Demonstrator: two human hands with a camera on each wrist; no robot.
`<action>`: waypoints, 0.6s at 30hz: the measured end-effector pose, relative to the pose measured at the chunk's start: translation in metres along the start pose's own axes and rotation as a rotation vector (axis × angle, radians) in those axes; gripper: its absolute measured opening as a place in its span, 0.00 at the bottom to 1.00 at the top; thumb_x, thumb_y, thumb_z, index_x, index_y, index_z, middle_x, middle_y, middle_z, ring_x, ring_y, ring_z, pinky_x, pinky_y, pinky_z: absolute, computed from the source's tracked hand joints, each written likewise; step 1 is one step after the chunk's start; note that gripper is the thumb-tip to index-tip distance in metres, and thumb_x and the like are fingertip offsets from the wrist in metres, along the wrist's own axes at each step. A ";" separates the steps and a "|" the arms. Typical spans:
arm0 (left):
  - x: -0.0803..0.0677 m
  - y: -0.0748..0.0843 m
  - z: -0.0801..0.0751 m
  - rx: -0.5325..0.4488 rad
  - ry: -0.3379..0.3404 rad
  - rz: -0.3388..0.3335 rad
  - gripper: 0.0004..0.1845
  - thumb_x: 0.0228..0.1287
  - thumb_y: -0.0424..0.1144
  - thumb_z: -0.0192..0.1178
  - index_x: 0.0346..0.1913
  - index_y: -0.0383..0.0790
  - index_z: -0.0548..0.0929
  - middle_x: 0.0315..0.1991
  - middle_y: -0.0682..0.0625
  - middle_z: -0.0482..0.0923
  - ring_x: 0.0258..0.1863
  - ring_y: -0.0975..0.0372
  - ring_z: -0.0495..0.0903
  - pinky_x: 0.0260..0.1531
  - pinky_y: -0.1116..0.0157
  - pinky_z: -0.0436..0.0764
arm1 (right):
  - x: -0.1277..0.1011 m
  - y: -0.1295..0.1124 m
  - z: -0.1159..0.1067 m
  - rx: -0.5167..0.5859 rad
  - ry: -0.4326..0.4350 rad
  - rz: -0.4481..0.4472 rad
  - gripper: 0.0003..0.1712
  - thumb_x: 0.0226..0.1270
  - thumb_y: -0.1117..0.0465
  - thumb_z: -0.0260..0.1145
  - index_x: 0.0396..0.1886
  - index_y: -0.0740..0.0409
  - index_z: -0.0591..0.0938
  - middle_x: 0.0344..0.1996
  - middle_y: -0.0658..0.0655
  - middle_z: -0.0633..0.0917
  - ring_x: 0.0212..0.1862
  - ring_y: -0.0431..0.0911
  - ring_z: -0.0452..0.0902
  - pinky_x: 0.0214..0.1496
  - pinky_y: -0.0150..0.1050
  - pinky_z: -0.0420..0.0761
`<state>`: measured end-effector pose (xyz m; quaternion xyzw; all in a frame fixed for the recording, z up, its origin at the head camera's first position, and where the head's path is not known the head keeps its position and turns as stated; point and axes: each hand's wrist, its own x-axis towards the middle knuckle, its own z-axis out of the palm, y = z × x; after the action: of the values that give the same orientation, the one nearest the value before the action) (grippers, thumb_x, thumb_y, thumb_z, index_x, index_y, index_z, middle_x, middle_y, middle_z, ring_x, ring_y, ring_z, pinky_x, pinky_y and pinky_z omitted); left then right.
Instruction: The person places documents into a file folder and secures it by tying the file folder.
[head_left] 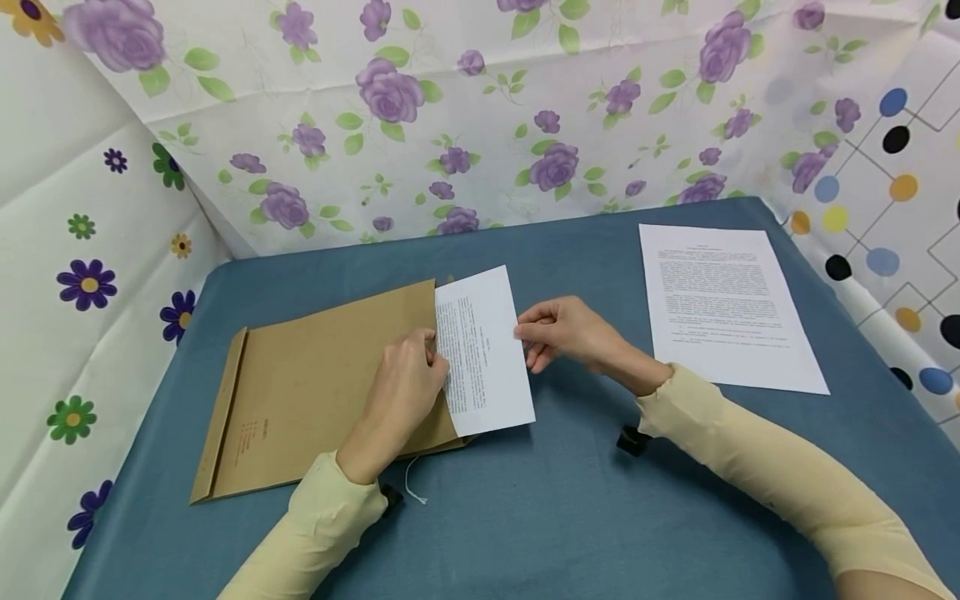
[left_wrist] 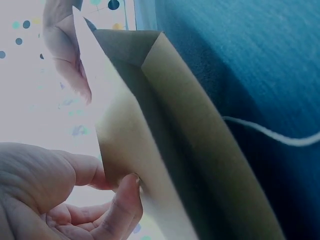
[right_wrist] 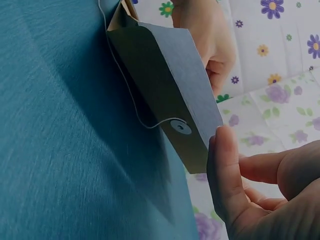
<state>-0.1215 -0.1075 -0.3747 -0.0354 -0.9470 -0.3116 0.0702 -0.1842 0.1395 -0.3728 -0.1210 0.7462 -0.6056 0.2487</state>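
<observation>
A brown kraft-paper document envelope [head_left: 322, 375] lies on the table, its mouth facing right. My left hand [head_left: 401, 383] pinches the upper panel at the mouth, and in the left wrist view the opening gapes below the thumb and fingers. A printed white sheet [head_left: 495, 358] sticks partway out of the mouth; the rest of it is hidden inside. My right hand [head_left: 566, 333] pinches the sheet's outer edge between thumb and fingers. On the envelope's flap in the right wrist view sits a round button [right_wrist: 181, 127] with a white string [right_wrist: 132, 95] trailing from it.
Another printed sheet [head_left: 720, 308] lies flat at the right of the blue-covered table [head_left: 570, 517]. Flower-patterned cloth [head_left: 465, 108] hangs behind the table, with dotted cloth [head_left: 900, 192] on the right side.
</observation>
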 end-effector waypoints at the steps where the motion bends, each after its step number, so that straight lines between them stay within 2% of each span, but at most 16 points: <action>1: 0.000 0.000 0.000 -0.002 0.000 -0.001 0.19 0.65 0.25 0.57 0.58 0.22 0.80 0.26 0.45 0.78 0.16 0.60 0.72 0.17 0.66 0.70 | 0.000 0.000 0.000 -0.004 0.006 -0.002 0.15 0.74 0.66 0.66 0.54 0.71 0.82 0.31 0.65 0.87 0.26 0.50 0.85 0.42 0.60 0.85; 5: 0.000 0.000 0.000 -0.004 0.000 0.000 0.19 0.65 0.24 0.57 0.58 0.22 0.80 0.26 0.45 0.78 0.16 0.60 0.72 0.17 0.66 0.70 | 0.002 -0.001 0.007 -0.034 0.006 -0.018 0.14 0.73 0.67 0.67 0.53 0.71 0.83 0.30 0.65 0.88 0.26 0.50 0.85 0.42 0.61 0.84; 12: -0.001 0.001 -0.001 0.000 0.005 0.007 0.18 0.65 0.24 0.59 0.57 0.22 0.81 0.27 0.44 0.78 0.17 0.60 0.73 0.17 0.66 0.70 | 0.011 -0.006 0.030 -0.087 0.000 -0.090 0.11 0.74 0.68 0.65 0.50 0.70 0.84 0.29 0.65 0.86 0.24 0.49 0.84 0.39 0.61 0.85; 18: -0.001 0.000 0.000 -0.008 0.013 0.026 0.18 0.65 0.25 0.59 0.57 0.23 0.81 0.26 0.44 0.79 0.15 0.61 0.73 0.16 0.67 0.70 | 0.014 -0.012 0.049 -0.232 0.031 -0.210 0.12 0.75 0.68 0.63 0.54 0.69 0.83 0.31 0.62 0.84 0.23 0.47 0.80 0.34 0.59 0.84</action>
<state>-0.1204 -0.1081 -0.3748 -0.0461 -0.9446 -0.3147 0.0803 -0.1724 0.0885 -0.3713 -0.2169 0.7980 -0.5399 0.1567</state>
